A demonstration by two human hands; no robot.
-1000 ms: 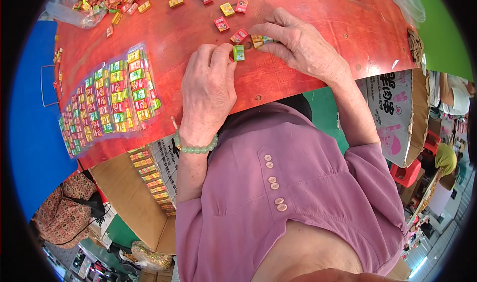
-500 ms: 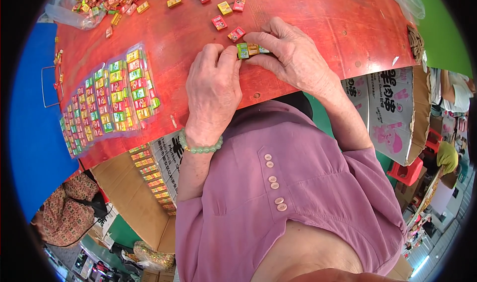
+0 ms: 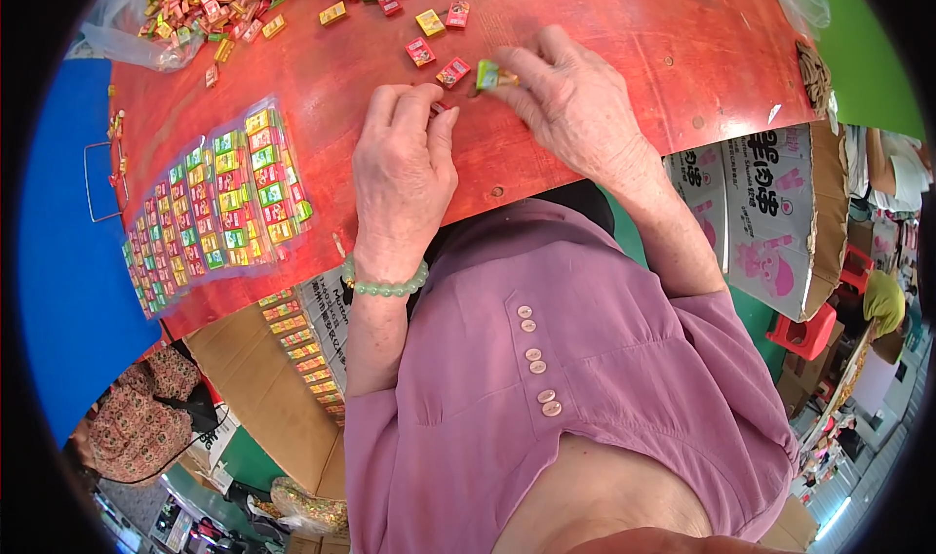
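My right hand (image 3: 585,105) pinches a short row of tiny boxes, a green one (image 3: 487,74) at the end and a yellow one partly behind the fingers. To its left, my left hand (image 3: 405,164) has a small red box (image 3: 439,107) between thumb and forefinger, mostly hidden by them. Just beyond both hands lie a red box (image 3: 452,72), another red box (image 3: 419,51) and a yellow box (image 3: 430,21). Left of my hands, clear plastic sleeves (image 3: 229,188) filled with rows of coloured boxes lie on the red table (image 3: 624,37).
A large heap of loose boxes (image 3: 210,8) covers the far left, beside a clear plastic bag (image 3: 146,52). Below the table edge stand an open carton (image 3: 263,378) with filled sleeves on the left and a printed carton (image 3: 765,213) on the right. A red stool (image 3: 804,332) stands behind.
My hands have drawn apart. The right lifts the short row of boxes away; the left has shifted slightly left and now has a red box at its fingertips.
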